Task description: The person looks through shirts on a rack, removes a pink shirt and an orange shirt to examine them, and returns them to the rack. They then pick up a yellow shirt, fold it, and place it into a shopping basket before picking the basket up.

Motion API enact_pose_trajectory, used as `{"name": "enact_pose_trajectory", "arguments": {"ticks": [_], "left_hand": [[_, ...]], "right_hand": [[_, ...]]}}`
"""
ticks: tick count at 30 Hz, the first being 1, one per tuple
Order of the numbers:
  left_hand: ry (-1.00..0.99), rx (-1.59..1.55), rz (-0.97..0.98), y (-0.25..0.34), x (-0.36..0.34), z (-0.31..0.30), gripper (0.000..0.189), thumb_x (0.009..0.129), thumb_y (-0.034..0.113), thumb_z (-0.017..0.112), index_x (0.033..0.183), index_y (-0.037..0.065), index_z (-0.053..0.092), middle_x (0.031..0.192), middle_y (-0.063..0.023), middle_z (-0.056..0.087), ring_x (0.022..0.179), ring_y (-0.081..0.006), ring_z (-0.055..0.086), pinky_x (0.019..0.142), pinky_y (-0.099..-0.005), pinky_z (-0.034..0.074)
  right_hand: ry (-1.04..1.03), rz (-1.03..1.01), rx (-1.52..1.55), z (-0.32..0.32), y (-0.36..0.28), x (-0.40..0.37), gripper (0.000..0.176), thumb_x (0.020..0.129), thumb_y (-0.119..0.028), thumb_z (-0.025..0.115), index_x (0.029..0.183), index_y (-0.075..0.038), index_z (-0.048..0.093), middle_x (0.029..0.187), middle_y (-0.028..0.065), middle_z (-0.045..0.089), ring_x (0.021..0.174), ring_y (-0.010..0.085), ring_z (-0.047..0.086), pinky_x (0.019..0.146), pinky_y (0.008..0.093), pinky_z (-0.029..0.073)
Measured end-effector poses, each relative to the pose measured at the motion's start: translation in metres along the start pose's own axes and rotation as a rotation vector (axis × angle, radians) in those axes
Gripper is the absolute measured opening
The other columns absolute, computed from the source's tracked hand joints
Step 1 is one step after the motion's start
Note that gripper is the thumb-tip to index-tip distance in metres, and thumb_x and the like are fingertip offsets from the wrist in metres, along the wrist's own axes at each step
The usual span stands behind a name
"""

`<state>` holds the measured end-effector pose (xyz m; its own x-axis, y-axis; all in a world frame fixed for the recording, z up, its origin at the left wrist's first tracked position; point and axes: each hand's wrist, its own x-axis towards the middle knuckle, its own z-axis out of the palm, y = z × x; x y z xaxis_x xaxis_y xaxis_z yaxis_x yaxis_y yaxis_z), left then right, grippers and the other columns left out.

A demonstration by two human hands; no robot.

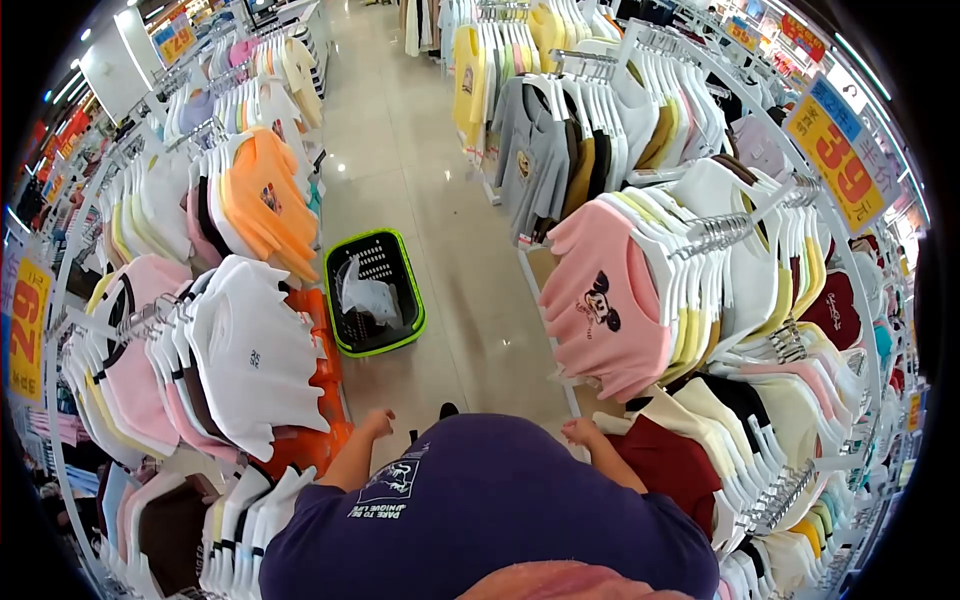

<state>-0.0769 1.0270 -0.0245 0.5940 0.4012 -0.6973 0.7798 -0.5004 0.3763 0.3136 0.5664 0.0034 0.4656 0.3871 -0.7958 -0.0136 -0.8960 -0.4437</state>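
My left hand (377, 423) hangs at my left side, its fingers loosely curled with nothing showing in them. Nearest to it are the orange bins under the left rack and a black basket (417, 290) with a lime-green rim, standing on the floor ahead. Inside the basket lies a clear plastic bag (368, 298) with something pale in it. On the other side my right hand (578, 431) is also curled in and holds nothing visible. A dark red garment (665, 470) hangs close to my right forearm.
Clothes racks line both sides of the tiled aisle (450, 230). On the left hang white shirts (250, 355) and an orange shirt (268, 195); on the right, a pink shirt (605, 300) and grey ones (530, 150). Price signs (843, 150) stand above the racks.
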Motion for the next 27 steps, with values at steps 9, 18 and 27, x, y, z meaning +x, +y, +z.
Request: {"name": "enact_pose_trajectory", "arguments": {"ticks": [9, 18, 27], "left_hand": [[-0.011, 0.051, 0.001, -0.012, 0.033, -0.073, 0.051, 0.064, 0.01, 0.085, 0.113, 0.009, 0.074, 0.113, -0.0169, 0.073, 0.108, -0.0346, 0.069, 0.093, -0.0392, 0.056], [-0.042, 0.094, 0.023, -0.004, 0.055, -0.075, 0.048, 0.065, 0.008, 0.08, 0.113, 0.012, 0.075, 0.112, -0.017, 0.073, 0.105, -0.0358, 0.07, 0.093, -0.0398, 0.056], [-0.031, 0.131, 0.051, -0.001, 0.099, -0.087, 0.048, 0.065, 0.024, 0.085, 0.111, 0.014, 0.075, 0.107, -0.0166, 0.075, 0.103, -0.0363, 0.07, 0.091, -0.0401, 0.055]], "right_hand": [[0.071, -0.201, -0.015, 0.0, -0.099, 0.04, 0.041, 0.087, -0.036, 0.069, 0.11, -0.003, 0.076, 0.086, 0.0128, 0.077, 0.072, 0.02, 0.075, 0.073, 0.0335, 0.058], [0.078, -0.128, -0.102, -0.017, -0.112, 0.079, 0.039, 0.086, -0.038, 0.073, 0.11, -0.007, 0.076, 0.087, 0.0091, 0.077, 0.071, 0.0196, 0.076, 0.075, 0.0345, 0.059], [-0.055, 0.026, -0.146, -0.07, -0.178, 0.146, 0.034, 0.086, -0.032, 0.074, 0.104, -0.003, 0.072, 0.081, 0.0049, 0.073, 0.066, 0.016, 0.069, 0.058, 0.0332, 0.056]]}}
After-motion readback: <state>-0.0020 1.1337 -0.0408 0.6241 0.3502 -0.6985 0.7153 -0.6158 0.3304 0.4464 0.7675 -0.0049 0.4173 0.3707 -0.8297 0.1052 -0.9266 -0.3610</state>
